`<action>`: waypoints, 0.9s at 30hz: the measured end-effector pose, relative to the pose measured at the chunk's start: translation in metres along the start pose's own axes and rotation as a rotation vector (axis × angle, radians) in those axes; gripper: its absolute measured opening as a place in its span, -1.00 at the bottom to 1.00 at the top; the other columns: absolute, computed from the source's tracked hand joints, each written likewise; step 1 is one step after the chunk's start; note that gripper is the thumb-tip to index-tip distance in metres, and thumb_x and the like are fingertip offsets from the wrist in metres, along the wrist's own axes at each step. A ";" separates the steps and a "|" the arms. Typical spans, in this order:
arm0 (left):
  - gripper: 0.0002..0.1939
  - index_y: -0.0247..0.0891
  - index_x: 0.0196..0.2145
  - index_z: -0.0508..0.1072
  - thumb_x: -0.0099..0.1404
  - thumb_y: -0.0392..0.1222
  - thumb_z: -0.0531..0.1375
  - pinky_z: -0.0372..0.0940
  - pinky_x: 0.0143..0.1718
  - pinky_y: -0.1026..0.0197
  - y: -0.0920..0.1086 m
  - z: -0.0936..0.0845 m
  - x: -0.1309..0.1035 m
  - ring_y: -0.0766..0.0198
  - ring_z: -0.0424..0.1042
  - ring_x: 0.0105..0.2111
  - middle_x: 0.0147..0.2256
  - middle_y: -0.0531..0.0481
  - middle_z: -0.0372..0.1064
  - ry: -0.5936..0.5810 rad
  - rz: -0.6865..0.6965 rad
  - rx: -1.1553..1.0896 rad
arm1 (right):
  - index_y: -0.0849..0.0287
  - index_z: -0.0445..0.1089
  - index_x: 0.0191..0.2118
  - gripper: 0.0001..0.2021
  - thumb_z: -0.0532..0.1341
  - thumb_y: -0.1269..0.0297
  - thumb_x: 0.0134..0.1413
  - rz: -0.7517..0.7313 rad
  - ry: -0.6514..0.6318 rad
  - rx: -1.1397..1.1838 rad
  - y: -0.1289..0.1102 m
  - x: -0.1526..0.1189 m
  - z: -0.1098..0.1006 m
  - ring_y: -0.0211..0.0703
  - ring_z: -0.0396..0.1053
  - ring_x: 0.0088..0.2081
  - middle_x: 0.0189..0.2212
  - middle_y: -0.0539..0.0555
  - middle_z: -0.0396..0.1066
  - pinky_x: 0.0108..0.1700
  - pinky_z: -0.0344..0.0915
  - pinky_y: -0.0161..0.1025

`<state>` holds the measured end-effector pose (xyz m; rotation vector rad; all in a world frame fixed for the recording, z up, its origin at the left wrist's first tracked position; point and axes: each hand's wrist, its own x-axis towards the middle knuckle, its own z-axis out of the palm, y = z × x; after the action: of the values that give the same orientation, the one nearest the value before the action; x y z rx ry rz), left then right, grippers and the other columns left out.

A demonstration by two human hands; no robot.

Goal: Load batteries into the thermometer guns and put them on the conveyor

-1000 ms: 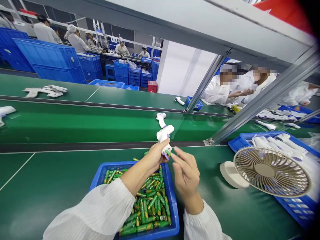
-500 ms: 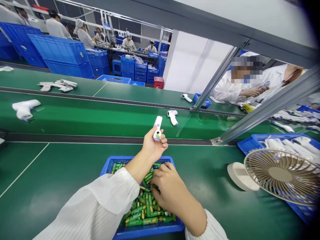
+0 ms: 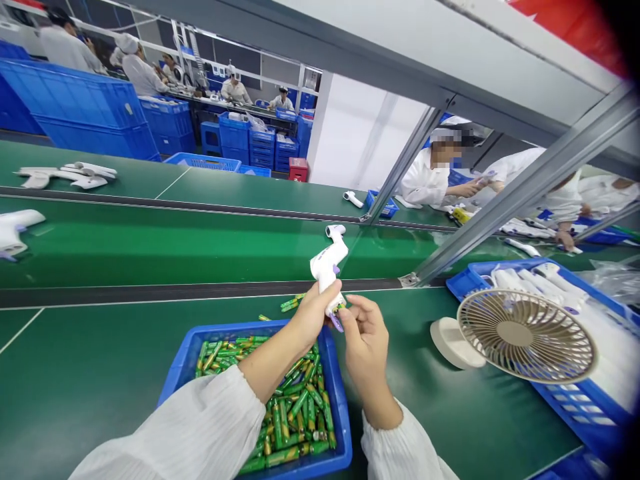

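My left hand point(image 3: 311, 316) is wrapped round the handle of a white forehead thermometer point(image 3: 329, 261), its head pointing away from me. At the handle's near end the purple battery cover point(image 3: 336, 323) hangs open, and a bit of green and gold shows in the opening. My right hand point(image 3: 367, 333) has thumb and forefinger pinched at that opening, on what looks like a green battery; the fingers hide most of it. Below my left forearm is a blue bin point(image 3: 345, 427) full of green-and-gold batteries point(image 3: 280, 423).
Several loose batteries point(image 3: 289, 306) lie behind the bin. A desk fan point(image 3: 525, 337) stands right, before a blue tray point(image 3: 463, 283) of white thermometers. Another thermometer point(image 3: 336, 231) lies on the green belt point(image 3: 150, 243). Metal posts point(image 3: 480, 217) rise beyond; co-workers sit further off.
My right hand has come up out of the battery bin to the thermometer's handle. My left hand has turned the thermometer so its head points away. The view has shifted right.
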<state>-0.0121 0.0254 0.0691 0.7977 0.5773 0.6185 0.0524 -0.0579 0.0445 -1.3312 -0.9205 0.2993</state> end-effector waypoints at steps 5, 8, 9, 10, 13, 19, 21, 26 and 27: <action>-0.48 -0.25 -0.19 0.28 0.11 0.21 0.26 0.03 -0.64 0.31 -0.008 -0.003 0.002 0.38 0.15 -0.64 -0.56 0.13 0.19 0.030 0.084 0.248 | 0.12 0.25 -0.27 -0.79 0.29 0.19 0.12 0.168 0.004 0.240 0.003 0.003 -0.003 -0.36 0.07 -0.65 -0.70 -0.23 0.02 -0.55 0.14 -0.39; -0.54 -0.25 -0.23 0.31 0.09 0.12 0.32 0.04 -0.62 0.32 -0.014 -0.001 -0.003 0.37 0.18 -0.61 -0.54 0.11 0.22 0.009 0.105 0.268 | 0.14 0.22 -0.33 -0.72 0.27 0.08 0.12 0.207 0.036 0.224 0.006 0.004 -0.004 -0.35 0.10 -0.66 -0.68 -0.19 0.09 -0.59 0.11 -0.39; -0.55 -0.25 -0.22 0.33 0.09 0.11 0.33 0.04 -0.62 0.32 -0.015 0.002 -0.006 0.37 0.20 -0.61 -0.54 0.09 0.24 -0.003 0.081 0.245 | 0.14 0.22 -0.32 -0.70 0.23 0.01 0.15 0.194 0.071 0.199 0.008 0.004 -0.004 -0.35 0.10 -0.66 -0.65 -0.16 0.12 -0.61 0.09 -0.39; -0.56 -0.25 -0.22 0.34 0.11 0.12 0.31 0.03 -0.63 0.32 -0.017 0.005 -0.009 0.36 0.20 -0.61 -0.55 0.08 0.25 -0.014 0.035 0.209 | 0.14 0.23 -0.30 -0.66 0.17 -0.07 0.18 0.166 0.108 0.174 0.009 0.004 -0.004 -0.34 0.10 -0.66 -0.61 -0.13 0.15 -0.62 0.08 -0.38; -0.56 -0.29 -0.27 0.36 0.21 0.19 0.19 -0.05 -0.68 0.32 -0.017 0.015 -0.016 0.38 0.13 -0.69 -0.62 0.07 0.20 -0.021 -0.186 0.026 | 0.15 0.27 -0.13 -0.47 -0.13 -0.22 0.25 -0.006 0.199 0.102 0.014 0.002 -0.005 -0.24 0.24 -0.51 -0.39 0.02 0.26 -0.52 0.19 -0.30; -0.67 -0.34 -0.40 0.35 0.31 0.02 0.15 -0.01 -0.68 0.39 -0.007 0.013 -0.011 0.44 0.11 -0.69 -0.65 0.09 0.13 0.085 -0.267 -0.294 | 0.10 0.27 0.06 -0.49 0.10 -0.17 0.18 -0.466 0.105 -0.151 0.017 -0.002 -0.004 0.14 0.29 0.00 -0.05 0.22 0.32 -0.06 0.27 0.05; -0.71 -0.35 -0.40 0.35 0.33 -0.04 0.14 0.05 -0.65 0.39 -0.006 0.010 -0.010 0.44 0.15 -0.67 -0.62 0.07 0.17 0.096 -0.252 -0.320 | 0.07 0.30 0.04 -0.66 0.23 0.11 0.18 -0.462 0.055 -0.168 0.016 -0.003 -0.003 0.09 0.32 -0.01 -0.06 0.18 0.36 0.00 0.26 0.07; -0.62 -0.32 -0.51 0.29 0.34 0.01 0.09 -0.04 -0.69 0.38 -0.015 0.013 -0.011 0.45 0.05 -0.73 -0.69 0.10 0.07 0.067 -0.227 -0.252 | 0.12 0.46 -0.22 -0.91 0.22 0.29 0.19 -0.168 0.054 0.010 0.019 0.001 -0.002 -0.06 0.41 -0.17 -0.17 0.12 0.42 -0.14 0.38 -0.06; -0.62 -0.31 -0.51 0.28 0.33 0.03 0.09 -0.05 -0.70 0.38 -0.018 0.014 -0.012 0.45 0.03 -0.73 -0.70 0.11 0.05 0.082 -0.202 -0.245 | 0.14 0.46 -0.25 -0.90 0.23 0.25 0.18 -0.109 0.034 0.060 0.021 0.002 -0.002 -0.09 0.42 -0.23 -0.15 0.14 0.42 -0.21 0.40 -0.10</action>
<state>-0.0056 0.0008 0.0660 0.4792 0.6349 0.5259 0.0617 -0.0525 0.0265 -1.2230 -0.9446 0.2185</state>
